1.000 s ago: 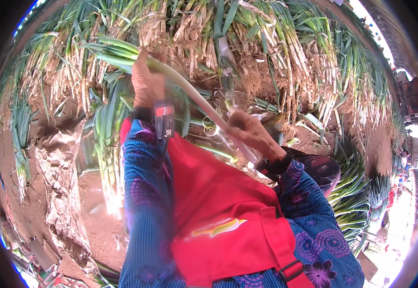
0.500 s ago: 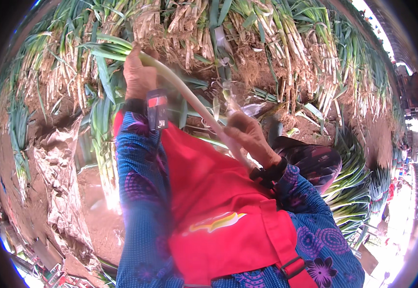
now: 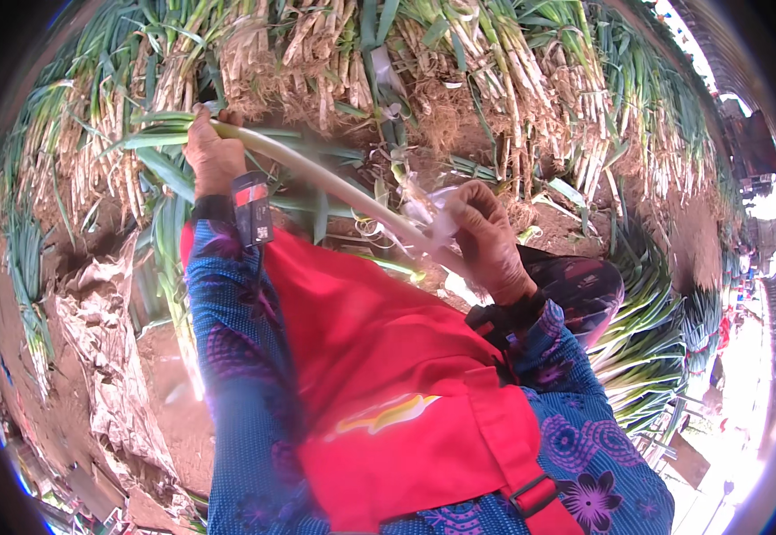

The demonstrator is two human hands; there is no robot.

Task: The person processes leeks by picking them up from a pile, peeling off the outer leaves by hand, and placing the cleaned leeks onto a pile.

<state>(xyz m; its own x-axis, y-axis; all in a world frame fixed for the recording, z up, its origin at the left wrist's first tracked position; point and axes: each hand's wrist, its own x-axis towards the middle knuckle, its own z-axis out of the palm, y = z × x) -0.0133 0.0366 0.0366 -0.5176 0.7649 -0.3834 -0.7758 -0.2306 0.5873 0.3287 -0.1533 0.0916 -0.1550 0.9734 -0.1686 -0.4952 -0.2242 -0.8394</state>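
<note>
My left hand (image 3: 214,160) is closed round a long green onion (image 3: 325,181) just below its green leaves. The pale stalk slants down to the right, across the front of my red apron (image 3: 388,330). Beside the stalk's lower end, my right hand (image 3: 490,242) pinches a thin whitish outer skin (image 3: 442,220), with thumb and fingertips pressed together. That skin looks translucent and blurred. The root end of the stalk lies behind or under my right hand and is hard to make out.
Bundles of green onions (image 3: 530,80) with soil-covered roots line the far side. More green onions (image 3: 642,357) lie at the right. A crumpled tan sheet (image 3: 102,330) lies on the brown ground at the left, and loose leaf scraps (image 3: 570,201) are scattered beyond my hands.
My left hand has moved left and slightly down with the green onion. My right hand has lifted off the stalk, and whitish skin now shows at its fingertips.
</note>
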